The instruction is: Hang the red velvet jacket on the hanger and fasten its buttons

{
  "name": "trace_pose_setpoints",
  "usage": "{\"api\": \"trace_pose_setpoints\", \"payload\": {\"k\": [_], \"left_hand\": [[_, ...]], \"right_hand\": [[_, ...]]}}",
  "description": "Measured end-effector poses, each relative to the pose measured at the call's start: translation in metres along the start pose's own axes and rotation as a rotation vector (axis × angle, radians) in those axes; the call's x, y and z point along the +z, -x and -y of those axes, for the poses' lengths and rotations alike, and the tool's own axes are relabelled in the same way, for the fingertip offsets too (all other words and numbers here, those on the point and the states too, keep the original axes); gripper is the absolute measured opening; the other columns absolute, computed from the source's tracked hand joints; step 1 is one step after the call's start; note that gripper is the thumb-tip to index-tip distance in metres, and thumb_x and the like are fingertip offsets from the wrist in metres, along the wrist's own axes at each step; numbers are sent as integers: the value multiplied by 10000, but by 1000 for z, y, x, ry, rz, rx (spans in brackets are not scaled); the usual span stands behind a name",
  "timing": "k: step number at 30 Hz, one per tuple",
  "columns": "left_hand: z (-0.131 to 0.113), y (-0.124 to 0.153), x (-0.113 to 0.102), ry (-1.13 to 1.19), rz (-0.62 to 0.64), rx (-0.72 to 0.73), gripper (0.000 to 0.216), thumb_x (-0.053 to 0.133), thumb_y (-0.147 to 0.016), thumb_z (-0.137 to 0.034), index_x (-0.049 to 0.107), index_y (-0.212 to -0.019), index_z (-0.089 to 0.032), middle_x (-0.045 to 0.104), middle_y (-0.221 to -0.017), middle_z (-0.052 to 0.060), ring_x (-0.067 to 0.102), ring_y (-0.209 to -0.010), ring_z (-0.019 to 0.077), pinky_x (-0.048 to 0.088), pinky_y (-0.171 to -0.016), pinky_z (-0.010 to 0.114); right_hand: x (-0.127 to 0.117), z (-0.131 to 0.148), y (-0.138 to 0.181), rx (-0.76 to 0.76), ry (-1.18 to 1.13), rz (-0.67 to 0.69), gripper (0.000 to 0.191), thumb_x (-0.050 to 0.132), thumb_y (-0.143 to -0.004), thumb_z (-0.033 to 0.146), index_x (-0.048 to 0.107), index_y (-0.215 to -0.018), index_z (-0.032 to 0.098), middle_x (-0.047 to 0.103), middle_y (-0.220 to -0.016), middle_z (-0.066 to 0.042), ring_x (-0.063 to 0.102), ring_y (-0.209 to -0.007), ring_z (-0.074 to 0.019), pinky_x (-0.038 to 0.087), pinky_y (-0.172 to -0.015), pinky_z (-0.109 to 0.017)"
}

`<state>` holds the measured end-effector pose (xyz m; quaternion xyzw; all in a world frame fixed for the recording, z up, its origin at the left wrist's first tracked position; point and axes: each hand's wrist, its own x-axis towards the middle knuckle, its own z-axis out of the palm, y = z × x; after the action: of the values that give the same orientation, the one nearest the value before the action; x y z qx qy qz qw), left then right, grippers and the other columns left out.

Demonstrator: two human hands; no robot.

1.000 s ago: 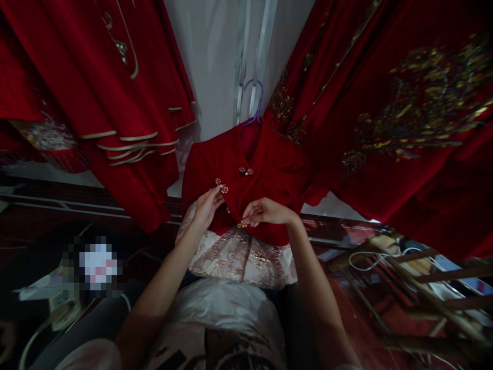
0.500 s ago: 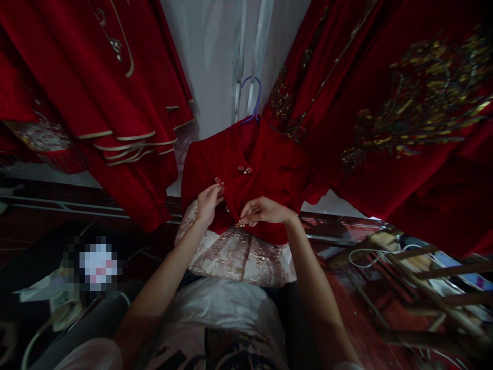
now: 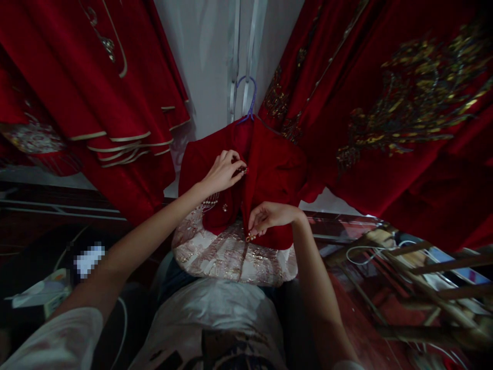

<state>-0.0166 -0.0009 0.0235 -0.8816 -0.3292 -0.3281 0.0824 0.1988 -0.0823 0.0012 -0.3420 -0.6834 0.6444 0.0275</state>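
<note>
A red jacket [image 3: 273, 169] hangs on a purple hanger [image 3: 252, 100] in front of me. Its front edges are apart near the hem. At the upper front, the fingertips of my left hand [image 3: 225, 172] pinch a small beaded fastener [image 3: 242, 170]. Lower down, my right hand [image 3: 267, 218] is closed on the front edge, close to a gold beaded loop fastener [image 3: 251, 237] that shows below its fingers. Another beaded ornament [image 3: 225, 207] lies on the left panel. Below the jacket, a pale pink and gold brocade cloth [image 3: 231, 257] spreads over my lap.
More red garments [image 3: 127, 103] with cream piping hang at the left. A red garment with gold sequin embroidery [image 3: 416, 108] hangs at the right. A wooden rack-like frame [image 3: 435, 288] stands low right with a white cable. Pale metal poles [image 3: 250, 46] run up behind the hanger.
My left hand has moved up and right from the left panel's edge to the upper fastener. My right hand has shifted slightly down and right, still gripping the lower front edge.
</note>
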Motion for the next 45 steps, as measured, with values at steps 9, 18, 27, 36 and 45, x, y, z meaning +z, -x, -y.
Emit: {"api": "trace_pose_setpoints", "payload": {"k": [9, 18, 27, 36, 45], "left_hand": [[16, -18, -9, 84, 133, 265, 148, 549, -866, -250, 629, -977, -194, 653, -969, 29, 574, -1001, 173, 243, -1118, 483], [19, -29, -12, 102, 182, 361, 208, 490, -908, -247, 670, -990, -182, 715, -915, 30, 659, -887, 143, 212, -1188, 470], [25, -22, -13, 122, 161, 300, 257, 445, -908, -180, 683, -1003, -202, 707, -897, 35, 648, -882, 153, 265, -1163, 483], [26, -20, -27, 129, 232, 302, 252, 571, -811, -202, 697, -1028, -227, 704, -935, 25, 612, -965, 167, 220, -1163, 496], [26, -25, -32, 183, 280, 293, 220, 610, -788, -253, 720, -978, -242, 711, -864, 9, 626, -919, 166, 208, -1157, 477]], "right_hand": [[-2, 2, 0, -27, -18, -44, 435, 745, -717, 382, 676, -1052, 112, 717, -927, -79, 669, -778, -103, 539, -742, -233], [-2, 4, 6, -100, 32, -116, 449, 684, -778, 446, 661, -1072, 106, 702, -956, -89, 648, -793, -105, 531, -783, -269], [0, 5, 5, -152, 38, -141, 422, 684, -783, 433, 639, -1061, 119, 691, -975, -81, 640, -808, -102, 524, -807, -276], [0, 5, 4, -159, 9, -154, 405, 681, -788, 416, 615, -1060, 123, 679, -981, -76, 640, -821, -99, 522, -829, -285], [1, 5, 2, -151, 20, -154, 404, 679, -798, 383, 596, -1088, 114, 674, -998, -85, 646, -844, -105, 525, -838, -281]]}}
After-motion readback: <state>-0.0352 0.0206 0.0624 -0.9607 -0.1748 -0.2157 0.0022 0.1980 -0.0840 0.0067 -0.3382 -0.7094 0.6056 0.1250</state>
